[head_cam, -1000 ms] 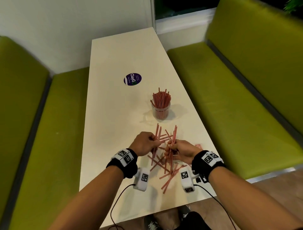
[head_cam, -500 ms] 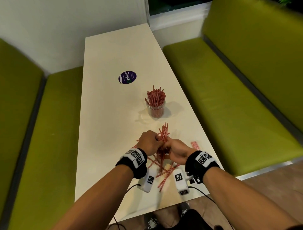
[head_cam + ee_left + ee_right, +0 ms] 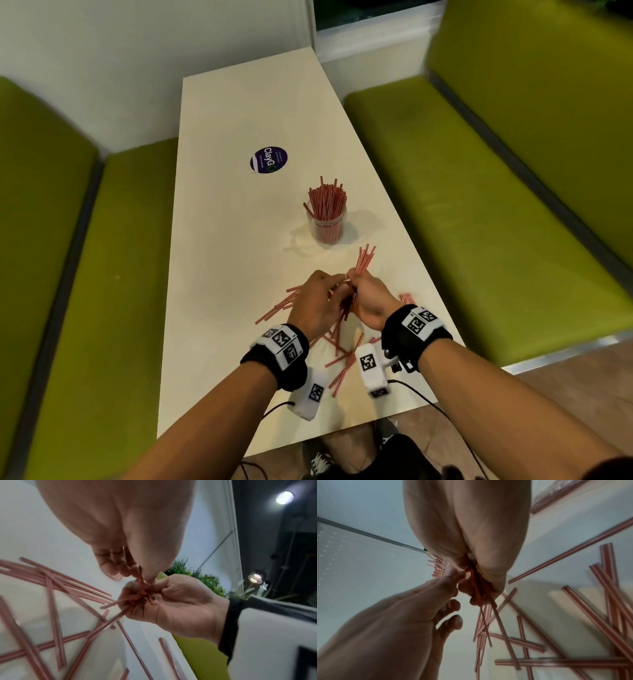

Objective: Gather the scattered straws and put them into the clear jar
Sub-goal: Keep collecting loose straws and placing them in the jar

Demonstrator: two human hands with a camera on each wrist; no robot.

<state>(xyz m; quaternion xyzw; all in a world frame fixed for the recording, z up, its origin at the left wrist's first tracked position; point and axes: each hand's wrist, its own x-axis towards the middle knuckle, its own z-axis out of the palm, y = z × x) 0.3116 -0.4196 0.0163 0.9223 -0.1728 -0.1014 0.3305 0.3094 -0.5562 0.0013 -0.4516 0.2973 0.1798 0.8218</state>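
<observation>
My right hand (image 3: 358,284) grips a bundle of red-striped straws (image 3: 365,259), whose ends fan up and away toward the jar. In the right wrist view the bundle (image 3: 478,588) runs through the curled fingers. My left hand (image 3: 334,289) meets it, thumb and forefinger pinching the straws (image 3: 142,579) just beside the right hand's grip. The clear jar (image 3: 327,224) stands upright beyond the hands, packed with straws. Several loose straws (image 3: 278,307) lie crossed on the table under and around both hands, more of them (image 3: 343,366) between the wrists.
The cream table (image 3: 233,240) is long and narrow, with a round purple sticker (image 3: 268,160) past the jar. Green benches (image 3: 462,192) flank both sides. A few straws (image 3: 407,297) lie near the right table edge. Cables hang from both wrist cameras.
The two hands have closed together. The straws that each held apart now form one bundle in the right hand, leaning right toward the jar, with the left hand pinching at it.
</observation>
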